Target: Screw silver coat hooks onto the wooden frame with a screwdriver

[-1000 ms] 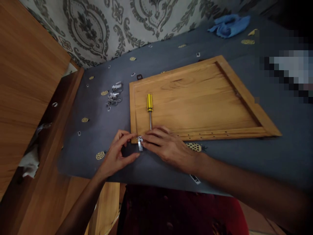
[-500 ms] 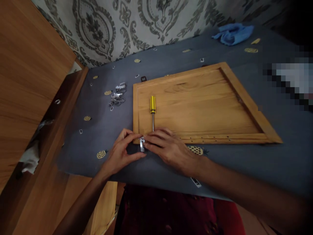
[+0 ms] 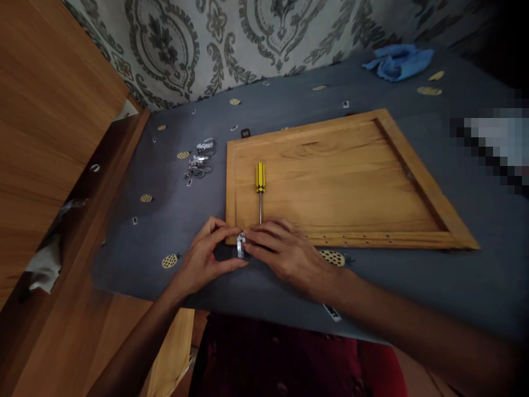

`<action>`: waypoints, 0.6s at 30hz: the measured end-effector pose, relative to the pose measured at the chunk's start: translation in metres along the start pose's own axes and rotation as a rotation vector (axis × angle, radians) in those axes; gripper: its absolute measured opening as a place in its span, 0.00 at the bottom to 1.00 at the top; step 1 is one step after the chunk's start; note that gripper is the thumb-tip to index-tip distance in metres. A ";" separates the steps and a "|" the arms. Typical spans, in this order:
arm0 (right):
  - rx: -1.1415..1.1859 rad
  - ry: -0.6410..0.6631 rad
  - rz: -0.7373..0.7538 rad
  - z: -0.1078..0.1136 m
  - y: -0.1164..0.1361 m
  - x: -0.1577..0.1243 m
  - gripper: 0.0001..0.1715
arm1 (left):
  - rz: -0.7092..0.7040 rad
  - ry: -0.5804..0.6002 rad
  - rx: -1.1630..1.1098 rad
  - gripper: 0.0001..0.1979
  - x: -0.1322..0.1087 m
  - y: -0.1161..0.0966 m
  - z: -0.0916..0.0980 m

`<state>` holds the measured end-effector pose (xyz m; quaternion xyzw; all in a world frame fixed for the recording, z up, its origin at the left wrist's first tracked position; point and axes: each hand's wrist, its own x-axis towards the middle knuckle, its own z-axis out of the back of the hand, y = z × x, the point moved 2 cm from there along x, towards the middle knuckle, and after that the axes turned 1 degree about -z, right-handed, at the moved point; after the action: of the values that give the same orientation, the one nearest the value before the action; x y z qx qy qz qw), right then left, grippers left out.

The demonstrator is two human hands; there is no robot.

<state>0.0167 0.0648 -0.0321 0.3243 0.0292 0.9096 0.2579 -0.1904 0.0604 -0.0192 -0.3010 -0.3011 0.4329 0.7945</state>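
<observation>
A wooden cabinet door panel (image 3: 343,182) lies flat on a grey cloth-covered table (image 3: 173,226). Both hands meet at its near left corner, on a small metal hinge (image 3: 240,245). My left hand (image 3: 204,255) pinches the hinge from the left with thumb and forefinger. My right hand (image 3: 285,255) presses its fingers on the hinge and the panel's edge from the right. A screwdriver (image 3: 260,184) with a yellow and black handle rests on the panel just beyond my fingers, its tip toward them.
Several more metal hinges (image 3: 199,160) lie in a heap left of the panel. A blue rag (image 3: 397,59) sits at the far right. A wooden cabinet (image 3: 49,165) stands along the left edge of the table. A patterned wall is behind.
The hands have stayed on the hinge at the panel's corner with only slight finger shifts. The view has tilted a little, so everything sits slightly lower in the picture.
</observation>
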 end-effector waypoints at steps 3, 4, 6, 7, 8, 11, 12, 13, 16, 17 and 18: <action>0.012 -0.004 0.003 0.001 0.000 0.001 0.09 | 0.017 -0.003 -0.009 0.23 0.001 -0.001 0.000; 0.024 -0.009 0.008 0.002 0.000 0.001 0.10 | 0.022 -0.001 -0.010 0.23 0.001 -0.001 0.000; 0.052 -0.014 0.009 0.004 0.000 0.001 0.11 | 0.027 0.007 -0.013 0.22 0.001 -0.001 0.000; 0.067 -0.016 0.006 0.005 0.000 0.001 0.12 | 0.028 0.009 -0.013 0.22 0.001 -0.002 0.000; 0.082 -0.014 0.001 0.005 0.000 0.001 0.14 | 0.028 0.009 -0.012 0.22 0.001 -0.002 0.000; 0.120 -0.038 -0.020 0.007 -0.001 0.002 0.16 | 0.039 0.016 0.004 0.23 0.001 -0.002 0.001; 0.134 -0.059 -0.029 0.007 -0.001 0.002 0.16 | 0.043 0.020 0.010 0.22 0.001 -0.002 0.001; 0.149 -0.083 -0.043 0.008 -0.002 0.002 0.16 | 0.045 0.024 0.014 0.22 0.001 -0.002 0.002; 0.195 -0.121 -0.115 0.011 -0.004 0.003 0.13 | 0.051 0.036 0.011 0.22 0.002 -0.003 0.002; 0.218 -0.114 -0.138 0.012 -0.005 0.004 0.12 | 0.055 0.043 0.007 0.22 0.002 -0.002 0.003; 0.250 -0.090 -0.155 0.014 -0.006 0.006 0.11 | 0.060 0.051 0.002 0.22 0.002 -0.002 0.003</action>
<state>0.0240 0.0709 -0.0188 0.3911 0.1556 0.8608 0.2862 -0.1901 0.0619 -0.0154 -0.3200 -0.2714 0.4491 0.7889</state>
